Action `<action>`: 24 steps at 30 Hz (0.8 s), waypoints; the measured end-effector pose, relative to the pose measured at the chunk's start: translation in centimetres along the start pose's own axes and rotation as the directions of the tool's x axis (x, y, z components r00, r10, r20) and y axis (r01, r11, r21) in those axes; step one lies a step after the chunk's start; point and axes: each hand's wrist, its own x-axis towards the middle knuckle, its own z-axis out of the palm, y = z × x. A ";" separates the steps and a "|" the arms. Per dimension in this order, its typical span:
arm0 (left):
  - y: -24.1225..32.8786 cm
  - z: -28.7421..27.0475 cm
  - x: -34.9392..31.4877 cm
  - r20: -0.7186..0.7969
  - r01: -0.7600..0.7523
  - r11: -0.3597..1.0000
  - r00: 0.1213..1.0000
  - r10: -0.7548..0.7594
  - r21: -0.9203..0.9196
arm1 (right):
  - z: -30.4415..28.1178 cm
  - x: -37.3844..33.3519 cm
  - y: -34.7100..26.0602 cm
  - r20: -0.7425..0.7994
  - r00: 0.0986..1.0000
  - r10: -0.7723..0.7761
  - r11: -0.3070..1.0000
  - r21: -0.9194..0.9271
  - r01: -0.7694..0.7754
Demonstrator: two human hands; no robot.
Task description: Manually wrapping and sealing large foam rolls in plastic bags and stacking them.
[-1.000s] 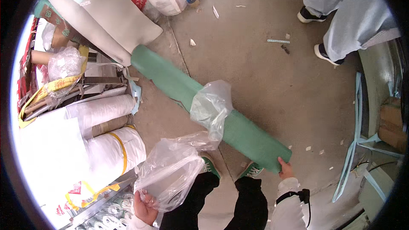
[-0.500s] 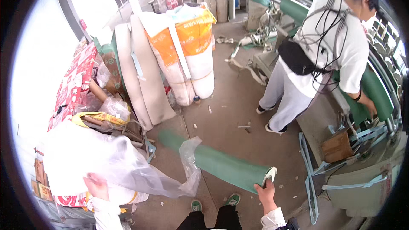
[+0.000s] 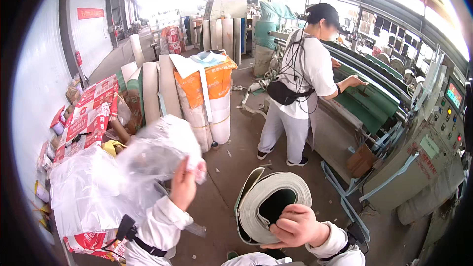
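My right hand (image 3: 297,224) is closed on the near end of a rolled sheet (image 3: 277,184), green on one face and off-white on the other. The roll's open end faces me, and a loose outer flap stands off its left side. At the left, my left hand (image 3: 183,186) is raised with its fingers closed on a clear plastic bag (image 3: 165,140), which spreads up and away from it, partly blurred. More clear plastic sheeting (image 3: 84,187) lies on the stack below it.
A stack with red-and-white wrapping (image 3: 84,125) stands at the left. Beyond it are upright rolls (image 3: 151,91) and an orange-and-white bundle (image 3: 204,81). At the right a person (image 3: 305,69) works at a machine with green sheet (image 3: 364,103); its control panel (image 3: 446,123) stands nearer. Blue strips (image 3: 340,199) lie on the floor.
The green roll has swung from lying sideways to end-on and nearer me. My left hand has risen rightward with the plastic bag. The other person has straightened up, and my view has tilted up.
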 end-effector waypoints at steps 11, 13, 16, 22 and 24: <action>3.1 2.7 -10.9 0.676 0.568 0.789 0.678 -0.288 -0.234 | -3.8 1.1 -7.6 -0.091 0.963 -0.253 0.789 0.556 0.260; 3.0 3.5 -11.1 0.674 0.527 0.830 0.681 -0.286 -0.181 | -5.3 -1.2 -4.7 -0.123 0.990 0.069 0.741 0.670 0.032; 4.4 5.9 -12.0 0.755 0.571 0.806 0.595 -0.278 -0.154 | -5.5 -6.8 -0.6 0.042 0.852 0.523 0.494 0.799 -0.343; 5.3 8.6 -13.8 0.760 0.411 0.905 0.621 -0.189 -0.111 | -2.4 -12.6 -0.9 0.202 0.659 0.725 0.352 0.714 -0.606; 5.7 8.3 -15.0 0.741 0.336 0.931 0.660 -0.124 -0.144 | -4.9 -13.8 -1.3 0.237 0.445 0.864 0.027 0.860 -0.510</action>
